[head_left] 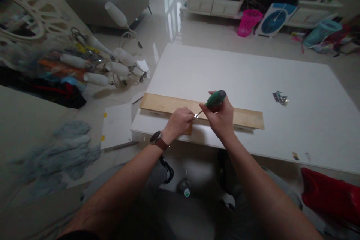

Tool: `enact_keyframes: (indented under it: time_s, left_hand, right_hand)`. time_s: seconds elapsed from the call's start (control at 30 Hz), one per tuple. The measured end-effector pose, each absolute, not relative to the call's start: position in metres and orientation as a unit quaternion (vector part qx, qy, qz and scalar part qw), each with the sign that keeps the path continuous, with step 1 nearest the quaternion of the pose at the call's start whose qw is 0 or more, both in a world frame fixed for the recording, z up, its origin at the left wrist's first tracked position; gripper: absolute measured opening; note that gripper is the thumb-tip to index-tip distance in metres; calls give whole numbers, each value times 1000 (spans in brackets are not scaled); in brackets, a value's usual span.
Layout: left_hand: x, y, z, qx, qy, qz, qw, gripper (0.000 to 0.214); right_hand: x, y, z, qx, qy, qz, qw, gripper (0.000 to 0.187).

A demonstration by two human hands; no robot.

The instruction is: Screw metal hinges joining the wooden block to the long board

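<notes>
A long wooden plank (pixel 247 117) lies across the near part of a low white table (pixel 242 78). My right hand (pixel 222 118) is closed around a green-handled screwdriver (pixel 215 99), whose metal tip points down-left at the plank. My left hand (pixel 180 120) rests on the plank just left of the tip, fingers pinched at a small metal piece I cannot make out. A watch sits on my left wrist.
A small metal hinge (pixel 280 98) lies on the table to the right. A red object (pixel 330 195) sits at the lower right. White lamp fittings (pixel 112 67) and clutter lie on the floor at left. A pink basket (pixel 249 21) and shelves stand beyond the table.
</notes>
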State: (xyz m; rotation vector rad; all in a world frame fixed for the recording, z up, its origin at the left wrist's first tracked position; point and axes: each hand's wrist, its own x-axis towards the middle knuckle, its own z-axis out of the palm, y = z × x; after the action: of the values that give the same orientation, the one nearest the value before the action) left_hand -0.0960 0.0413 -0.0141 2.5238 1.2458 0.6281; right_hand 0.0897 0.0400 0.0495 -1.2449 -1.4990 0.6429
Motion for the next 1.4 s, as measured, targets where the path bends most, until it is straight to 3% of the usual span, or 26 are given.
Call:
enact_keyframes:
  time_s: [1.4]
  left_hand:
    - [-96,42,-15,867,433,208,132,21]
  right_hand:
    - [88,40,52,-507,-631,294,509,35]
